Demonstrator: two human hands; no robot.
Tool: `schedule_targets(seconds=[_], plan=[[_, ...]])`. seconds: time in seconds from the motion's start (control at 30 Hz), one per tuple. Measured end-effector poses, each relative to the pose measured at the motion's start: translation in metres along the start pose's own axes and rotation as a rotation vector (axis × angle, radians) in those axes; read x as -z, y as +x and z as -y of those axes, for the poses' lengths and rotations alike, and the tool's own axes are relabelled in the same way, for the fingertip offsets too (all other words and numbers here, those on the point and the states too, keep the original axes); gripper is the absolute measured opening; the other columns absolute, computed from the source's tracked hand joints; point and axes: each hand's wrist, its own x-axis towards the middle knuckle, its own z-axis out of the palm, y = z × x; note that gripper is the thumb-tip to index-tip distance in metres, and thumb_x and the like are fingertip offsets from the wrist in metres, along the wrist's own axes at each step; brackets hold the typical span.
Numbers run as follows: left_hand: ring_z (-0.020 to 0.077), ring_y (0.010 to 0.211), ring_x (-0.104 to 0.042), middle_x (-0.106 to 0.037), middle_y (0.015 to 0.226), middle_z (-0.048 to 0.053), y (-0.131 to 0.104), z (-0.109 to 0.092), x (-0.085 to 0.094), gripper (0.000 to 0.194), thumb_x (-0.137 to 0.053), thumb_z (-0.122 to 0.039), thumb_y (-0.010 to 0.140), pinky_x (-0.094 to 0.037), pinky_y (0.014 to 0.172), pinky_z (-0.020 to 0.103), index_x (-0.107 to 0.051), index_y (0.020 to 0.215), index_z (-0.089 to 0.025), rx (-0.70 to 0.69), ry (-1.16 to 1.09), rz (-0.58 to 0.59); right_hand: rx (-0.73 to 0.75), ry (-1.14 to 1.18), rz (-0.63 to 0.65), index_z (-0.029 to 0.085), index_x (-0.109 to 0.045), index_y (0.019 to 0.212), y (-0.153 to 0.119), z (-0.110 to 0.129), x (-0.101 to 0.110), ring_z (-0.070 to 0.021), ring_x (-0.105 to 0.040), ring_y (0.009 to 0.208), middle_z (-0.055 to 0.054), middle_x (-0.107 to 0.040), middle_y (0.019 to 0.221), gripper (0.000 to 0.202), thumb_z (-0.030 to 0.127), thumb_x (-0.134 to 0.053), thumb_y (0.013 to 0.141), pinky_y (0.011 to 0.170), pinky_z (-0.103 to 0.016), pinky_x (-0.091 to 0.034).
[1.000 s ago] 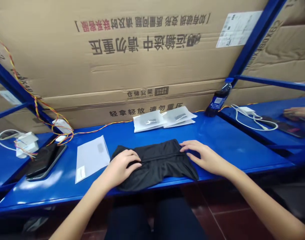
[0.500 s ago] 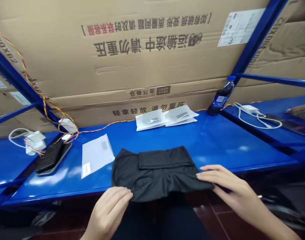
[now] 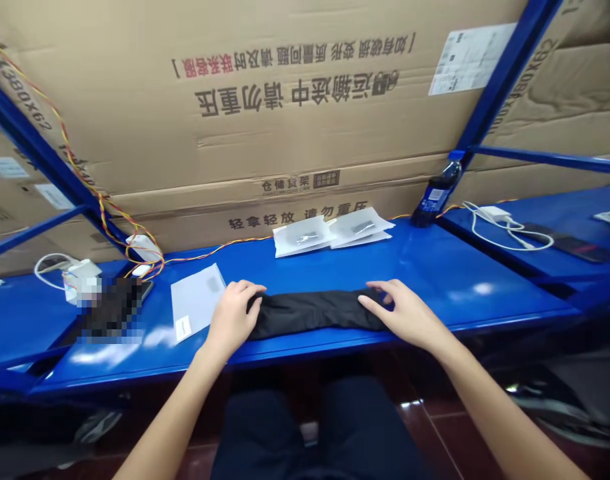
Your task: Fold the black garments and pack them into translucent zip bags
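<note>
A black garment (image 3: pixel 309 311) lies folded into a long narrow strip on the blue shelf (image 3: pixel 435 280), near its front edge. My left hand (image 3: pixel 233 315) rests on the strip's left end, fingers curled over the cloth. My right hand (image 3: pixel 399 313) presses on the right end with fingers spread. A flat white plastic bag (image 3: pixel 197 298) lies just left of my left hand.
Two white packed bags (image 3: pixel 329 233) lie at the back by the cardboard boxes (image 3: pixel 285 120). A dark bottle (image 3: pixel 435 198) stands by the blue post. A blurred phone (image 3: pixel 112 310) and white chargers (image 3: pixel 82 280) with coloured wires sit left. A cable and a phone (image 3: pixel 575 245) lie on the right shelf.
The garment was folded up from the front edge into a narrow strip. Both hands moved from the near hem back onto its two ends. The other person's hand at far right is gone.
</note>
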Motion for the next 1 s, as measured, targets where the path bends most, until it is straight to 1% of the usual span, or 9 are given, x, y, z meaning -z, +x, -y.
schedule_targets(seconds=[0.1, 0.2, 0.3, 0.43, 0.6, 0.7, 0.77, 0.87, 1.0], plan=[[0.0276, 0.116, -0.068, -0.076, 0.122, 0.01, -0.01, -0.02, -0.009, 0.026, -0.052, -0.021, 0.104, -0.057, 0.103, 0.047, -0.076, 0.114, -0.021, -0.244, 0.014, -0.056, 0.066, -0.121, -0.08, 0.019, -0.073, 0.113, -0.007, 0.008, -0.008, -0.0336, -0.066, 0.103, -0.016, -0.071, 0.11, 0.045, 0.057, -0.053, 0.097, 0.095, -0.05, -0.054], [0.031, 0.132, -0.065, -0.071, 0.139, 0.014, -0.021, -0.033, -0.026, 0.029, -0.052, -0.025, 0.107, -0.055, 0.11, 0.051, -0.073, 0.126, -0.018, -0.386, 0.064, 0.044, 0.071, -0.14, -0.068, 0.02, -0.07, 0.102, -0.002, 0.012, -0.009, -0.0349, -0.066, 0.102, -0.016, -0.072, 0.103, 0.033, 0.046, -0.05, 0.099, 0.09, -0.049, -0.054], [0.0324, 0.138, -0.062, -0.067, 0.146, 0.015, -0.031, -0.036, -0.038, 0.036, -0.054, -0.03, 0.108, -0.055, 0.112, 0.052, -0.066, 0.139, -0.017, -0.41, 0.117, 0.113, -0.019, 0.011, 0.041, 0.022, -0.068, 0.1, 0.015, 0.012, 0.0, -0.0299, -0.069, 0.095, -0.011, -0.075, 0.099, 0.026, 0.044, -0.053, 0.098, 0.084, -0.042, -0.055], [0.0338, 0.146, -0.054, -0.06, 0.154, 0.015, -0.042, -0.038, -0.038, 0.046, -0.053, -0.034, 0.108, -0.053, 0.115, 0.053, -0.056, 0.151, -0.017, -0.424, 0.143, 0.107, -0.113, 0.172, 0.179, 0.02, -0.073, 0.102, 0.047, 0.011, 0.022, -0.0275, -0.072, 0.096, -0.01, -0.079, 0.104, 0.029, 0.045, -0.062, 0.093, 0.081, -0.038, -0.056], [0.0348, 0.146, -0.054, -0.061, 0.152, 0.016, -0.052, -0.042, -0.029, 0.043, -0.054, -0.028, 0.108, -0.054, 0.114, 0.056, -0.058, 0.149, -0.016, -0.452, 0.145, 0.026, -0.133, 0.113, 0.173, 0.015, -0.076, 0.091, 0.075, 0.012, 0.051, -0.0267, -0.073, 0.09, -0.013, -0.08, 0.096, 0.025, 0.033, -0.06, 0.094, 0.078, -0.036, -0.053], [0.034, 0.142, -0.058, -0.067, 0.146, 0.016, -0.059, -0.046, -0.024, 0.039, -0.055, -0.023, 0.106, -0.057, 0.112, 0.055, -0.062, 0.144, -0.016, -0.452, 0.097, -0.034, -0.139, -0.007, 0.07, 0.015, -0.076, 0.095, 0.074, 0.024, 0.06, -0.03, -0.071, 0.088, -0.015, -0.078, 0.094, 0.021, 0.031, -0.062, 0.093, 0.079, -0.041, -0.052], [0.0322, 0.138, -0.062, -0.071, 0.14, 0.014, -0.062, -0.053, -0.024, 0.036, -0.056, -0.02, 0.105, -0.058, 0.11, 0.054, -0.066, 0.139, -0.018, -0.445, 0.045, -0.059, -0.103, -0.134, -0.058, 0.017, -0.076, 0.103, 0.063, 0.043, 0.051, -0.0331, -0.07, 0.091, -0.015, -0.076, 0.098, 0.023, 0.034, -0.064, 0.092, 0.081, -0.044, -0.052], [0.0303, 0.132, -0.067, -0.075, 0.131, 0.013, -0.066, -0.066, -0.029, 0.031, -0.057, -0.017, 0.104, -0.06, 0.108, 0.051, -0.07, 0.132, -0.019, -0.438, -0.035, -0.066, 0.011, -0.246, -0.159, 0.021, -0.071, 0.119, 0.036, 0.081, 0.008, -0.033, -0.07, 0.093, -0.016, -0.072, 0.111, 0.032, 0.041, -0.064, 0.095, 0.077, -0.042, -0.052], [0.0296, 0.126, -0.07, -0.078, 0.123, 0.013, -0.071, -0.076, -0.036, 0.032, -0.056, -0.014, 0.103, -0.062, 0.106, 0.05, -0.071, 0.13, -0.02, -0.445, -0.091, -0.073, 0.131, -0.322, -0.09, 0.019, -0.068, 0.12, 0.004, 0.114, -0.055, -0.0346, -0.069, 0.096, -0.018, -0.068, 0.112, 0.032, 0.039, -0.066, 0.095, 0.068, -0.04, -0.054]])
